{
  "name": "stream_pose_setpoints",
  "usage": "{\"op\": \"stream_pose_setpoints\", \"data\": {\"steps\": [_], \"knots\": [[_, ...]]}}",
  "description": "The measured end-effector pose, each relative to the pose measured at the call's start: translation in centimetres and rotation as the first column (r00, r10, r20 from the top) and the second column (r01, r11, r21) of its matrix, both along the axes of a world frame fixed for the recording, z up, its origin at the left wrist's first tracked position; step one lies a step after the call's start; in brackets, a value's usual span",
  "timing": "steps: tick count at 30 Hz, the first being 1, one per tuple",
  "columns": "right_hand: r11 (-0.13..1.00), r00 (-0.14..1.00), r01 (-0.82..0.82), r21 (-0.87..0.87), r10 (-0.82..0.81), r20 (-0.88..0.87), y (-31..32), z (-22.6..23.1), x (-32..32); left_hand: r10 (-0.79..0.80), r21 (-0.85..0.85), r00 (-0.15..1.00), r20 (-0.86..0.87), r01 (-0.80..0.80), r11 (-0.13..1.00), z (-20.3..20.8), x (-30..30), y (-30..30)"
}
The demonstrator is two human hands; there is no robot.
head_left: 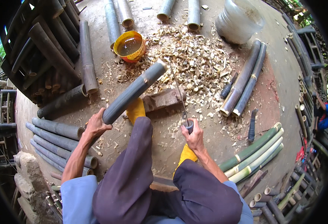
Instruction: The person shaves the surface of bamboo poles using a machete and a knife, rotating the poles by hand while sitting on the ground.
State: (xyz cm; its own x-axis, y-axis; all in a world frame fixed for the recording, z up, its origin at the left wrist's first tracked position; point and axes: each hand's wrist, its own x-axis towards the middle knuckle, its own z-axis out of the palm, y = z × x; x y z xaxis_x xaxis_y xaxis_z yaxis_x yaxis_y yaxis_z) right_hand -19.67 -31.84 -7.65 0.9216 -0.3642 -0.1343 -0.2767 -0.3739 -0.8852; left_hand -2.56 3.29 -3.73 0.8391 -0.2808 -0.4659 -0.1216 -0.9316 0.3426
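Note:
My left hand is wrapped round the lower end of a thick dark bamboo section. The section slants up to the right, its pale cut end uppermost, passing over my yellow boot. In my right hand is the dark handle of a long-bladed knife. Its thin blade is seen nearly edge-on, pointing away from me toward the bamboo's far end; I cannot tell whether they touch. A rough wooden block lies on the ground between the bamboo and the blade.
Wood chips are heaped ahead, beside a yellow bowl of brownish liquid. A cloudy plastic container stands far right. Bamboo sections lie at left, green ones at right. Two dark-handled tools rest nearby.

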Motion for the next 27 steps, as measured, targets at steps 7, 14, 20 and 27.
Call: {"op": "stream_pose_setpoints", "data": {"steps": [7,14,20,27], "knots": [[0.966,0.989,0.101,0.238,-0.124,0.084,1.0,2.9,1.4,0.159,-0.423,0.958,0.238,-0.046,0.905,7.5,-1.0,-3.2],[0.993,0.981,0.116,0.001,-0.115,0.156,-0.7,5.0,1.0,0.582,-0.941,0.784,0.219,0.011,0.339,18.0,5.5,-6.1],[0.999,1.000,-0.008,0.032,0.009,-0.021,0.2,1.2,0.6,0.710,-0.989,0.701,-0.066,0.047,-0.139,14.0,4.7,-11.7],[1.000,0.983,-0.010,0.013,0.007,0.185,1.1,4.0,4.0,0.690,-0.996,0.718,-0.092,-0.065,-0.065,7.8,4.4,-10.3]]}}
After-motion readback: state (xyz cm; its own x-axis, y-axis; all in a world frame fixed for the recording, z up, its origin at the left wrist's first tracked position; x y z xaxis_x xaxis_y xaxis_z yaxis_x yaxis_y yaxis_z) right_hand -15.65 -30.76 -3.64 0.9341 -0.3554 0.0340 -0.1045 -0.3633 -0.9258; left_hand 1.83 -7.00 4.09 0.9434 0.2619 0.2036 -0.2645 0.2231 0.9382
